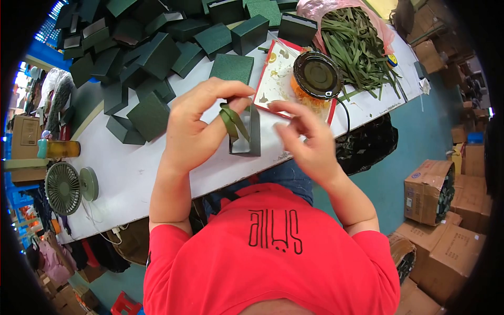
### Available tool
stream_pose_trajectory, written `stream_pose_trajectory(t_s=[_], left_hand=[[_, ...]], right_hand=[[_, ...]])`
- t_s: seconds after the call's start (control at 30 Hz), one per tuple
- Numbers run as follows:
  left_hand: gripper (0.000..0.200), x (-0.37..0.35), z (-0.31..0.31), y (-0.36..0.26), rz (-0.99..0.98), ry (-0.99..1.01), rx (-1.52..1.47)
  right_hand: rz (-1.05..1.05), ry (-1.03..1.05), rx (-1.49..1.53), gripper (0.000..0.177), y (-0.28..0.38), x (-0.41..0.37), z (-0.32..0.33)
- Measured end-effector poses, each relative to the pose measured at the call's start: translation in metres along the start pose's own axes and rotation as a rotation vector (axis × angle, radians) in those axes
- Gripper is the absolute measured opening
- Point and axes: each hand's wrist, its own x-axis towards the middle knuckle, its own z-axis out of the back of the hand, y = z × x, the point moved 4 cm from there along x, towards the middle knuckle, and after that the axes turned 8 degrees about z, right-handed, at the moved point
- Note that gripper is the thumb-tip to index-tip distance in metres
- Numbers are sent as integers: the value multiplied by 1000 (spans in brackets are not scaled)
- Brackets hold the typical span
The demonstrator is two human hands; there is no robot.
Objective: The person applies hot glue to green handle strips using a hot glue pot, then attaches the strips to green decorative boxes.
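My left hand (197, 123) is closed around a folded green ribbon (232, 121), whose ends hang down from the fingers. Directly below the ribbon stands an open dark green box (254, 137) with a pale inside. A green box piece (231, 68) lies just behind it. My right hand (310, 139) is to the right of the box, its fingers apart and curved, slightly blurred, with nothing visible in them. Behind that hand, a round black-topped pot (317, 74) stands on a red-edged white tray (273, 68).
Many dark green boxes (157, 55) are heaped at the back left of the white table (131, 178). Green ribbon strips (357, 47) fill a pink bag (382, 26) at the back right. A small fan (64, 188) stands at the left. Cartons (428, 191) are stacked on the floor to the right.
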Motion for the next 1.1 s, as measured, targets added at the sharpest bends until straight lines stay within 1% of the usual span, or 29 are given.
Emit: stream_pose_trajectory(t_s=[0.03,0.07,0.13,0.17,0.33,0.53,0.63,0.73,0.87,0.97,1.07,1.1], left_hand=[[21,-1,2,-2,5,9,10],[22,0,4,-5,-5,6,11],[23,1,5,-11,-21,0,10],[24,1,6,-10,6,27,-4],[25,-1,5,-13,34,31,3],[25,-4,6,-8,46,55,7],[25,-5,6,-8,52,67,12],[24,-6,4,-7,71,79,6],[22,-8,4,-2,74,81,11],[28,-9,6,4,68,47,16],[54,-13,13,15,26,135,48],[68,-16,13,20,59,205,66]], right_hand=[[5,101,-76,52,-3,-2,-8],[-20,181,-53,62,-10,-7,-17],[-73,238,-5,65,-20,-16,-27],[-71,235,-1,66,-21,-17,-27],[-49,261,16,70,-19,-17,-27],[-126,314,49,75,-18,-17,-30],[-98,301,28,80,-18,-17,-31],[-129,339,-23,85,-15,-18,-30],[-99,349,-35,87,-18,-20,-35],[-105,357,-38,86,-19,-20,-36],[-79,337,-52,83,-25,-21,-38],[-113,340,-41,82,-26,-22,-37]])
